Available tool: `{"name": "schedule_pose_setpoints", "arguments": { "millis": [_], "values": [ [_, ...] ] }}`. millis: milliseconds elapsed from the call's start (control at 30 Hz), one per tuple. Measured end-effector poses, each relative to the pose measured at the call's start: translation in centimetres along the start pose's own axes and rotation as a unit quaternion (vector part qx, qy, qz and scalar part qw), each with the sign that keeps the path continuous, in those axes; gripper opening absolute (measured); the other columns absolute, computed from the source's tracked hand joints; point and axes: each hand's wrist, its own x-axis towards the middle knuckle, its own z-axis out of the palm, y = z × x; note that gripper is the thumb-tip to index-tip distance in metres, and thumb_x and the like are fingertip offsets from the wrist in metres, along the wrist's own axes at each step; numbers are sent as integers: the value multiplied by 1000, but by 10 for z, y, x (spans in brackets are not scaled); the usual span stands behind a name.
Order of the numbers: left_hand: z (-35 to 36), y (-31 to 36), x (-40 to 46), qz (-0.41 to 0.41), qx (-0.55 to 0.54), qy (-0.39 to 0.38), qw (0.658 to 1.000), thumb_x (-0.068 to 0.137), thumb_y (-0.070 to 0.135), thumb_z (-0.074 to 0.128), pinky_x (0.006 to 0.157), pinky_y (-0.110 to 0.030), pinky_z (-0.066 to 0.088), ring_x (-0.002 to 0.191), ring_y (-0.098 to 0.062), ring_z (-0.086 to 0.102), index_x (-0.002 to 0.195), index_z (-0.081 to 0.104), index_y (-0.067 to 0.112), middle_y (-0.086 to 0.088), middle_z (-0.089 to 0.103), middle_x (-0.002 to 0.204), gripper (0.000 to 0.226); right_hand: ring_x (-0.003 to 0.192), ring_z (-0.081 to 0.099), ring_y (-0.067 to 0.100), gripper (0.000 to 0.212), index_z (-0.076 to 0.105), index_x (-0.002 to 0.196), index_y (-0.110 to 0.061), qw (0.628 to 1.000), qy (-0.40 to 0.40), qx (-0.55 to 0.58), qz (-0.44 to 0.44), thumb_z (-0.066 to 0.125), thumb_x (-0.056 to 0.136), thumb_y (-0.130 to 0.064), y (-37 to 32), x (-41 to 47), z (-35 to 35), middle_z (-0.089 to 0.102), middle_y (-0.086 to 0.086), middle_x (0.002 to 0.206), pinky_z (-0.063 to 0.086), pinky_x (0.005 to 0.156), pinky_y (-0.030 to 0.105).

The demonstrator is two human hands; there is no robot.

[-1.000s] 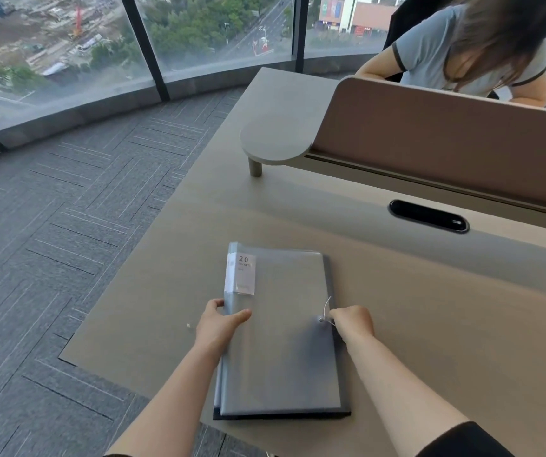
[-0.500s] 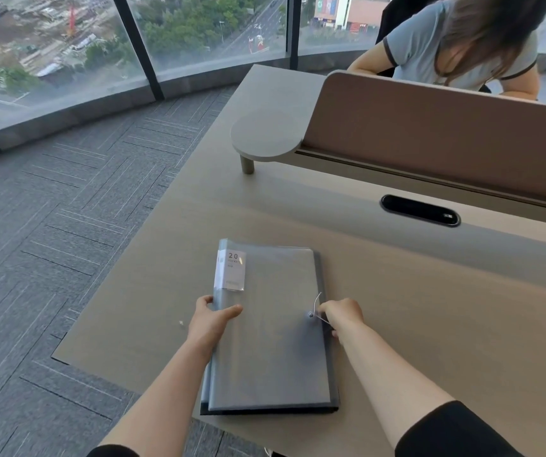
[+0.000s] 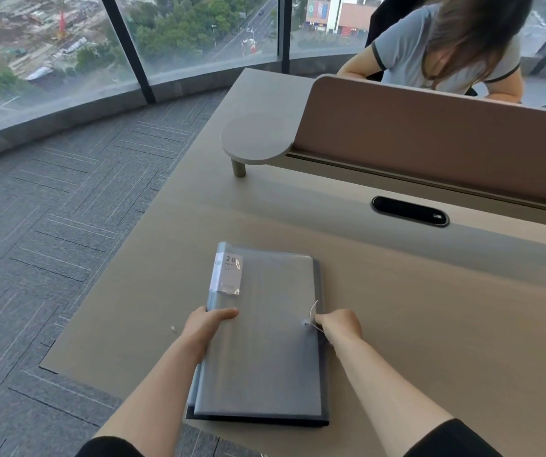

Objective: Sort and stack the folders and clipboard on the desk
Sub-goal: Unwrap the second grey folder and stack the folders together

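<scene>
The stack [image 3: 261,351] of folders already lies gathered in one pile on the surface [image 3: 429,324], so the sorting looks nearly done, with only squaring the edges left; no clipboard can be told apart. The pile lies between the two hands, a translucent grey folder with a white "20" label [image 3: 227,273] on top and a dark cover beneath. The left hand [image 3: 204,328] fingers clasp its left edge, thumb on top, and the right hand [image 3: 339,326] fingers pinch its right edge beside the string clasp [image 3: 306,323].

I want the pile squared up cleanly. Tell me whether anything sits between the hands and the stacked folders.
Nothing visible does. The left hand already grips the left edge of the stacked folders, thumb on the top cover, and the right hand holds the right edge beside the string clasp. The desk around the pile shows no other items.
</scene>
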Motion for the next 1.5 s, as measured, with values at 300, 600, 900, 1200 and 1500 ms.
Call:
{"name": "schedule_pose_setpoints", "arguments": {
  "millis": [300,600,900,1200,1500],
  "values": [
    [21,4,-2,8,12,-33,999,59,25,83,73,-45,60,84,-35,71,110,50,8,-19,69,103,62,48,24,19,40,31,54,-14,999,6,50,-22,58,82,-6,12,3,-18,29,2,54,13,43,26],
    [50,19,10,17,26,-77,997,45,29,86,73,-58,61,84,-39,74,117,54,7,-23,72,103,82,62,28,19,28,42,57,-15,984,26,173,-16,63,74,-7,28,9,-45,36,8,62,17,58,31],
    [163,63,-25,69,47,-140,987,67,20,83,70,-44,60,82,-33,69,116,45,6,-21,66,105,63,71,47,19,24,61,61,-14,967,96,236,2,65,84,-10,65,34,-148,60,13,72,33,69,29],
    [272,61,-43,84,83,-164,979,77,24,80,74,-43,60,82,-28,68,112,47,9,-16,66,105,50,74,57,28,21,69,82,5,974,152,164,34,63,85,-15,109,68,-238,67,22,84,35,65,32],
    [338,45,-37,85,97,-145,981,70,35,83,81,-45,59,93,-28,69,109,50,12,-11,67,109,56,72,60,26,23,72,88,6,973,154,158,62,66,79,-15,134,110,-277,71,25,97,39,63,31]
  ]
}}
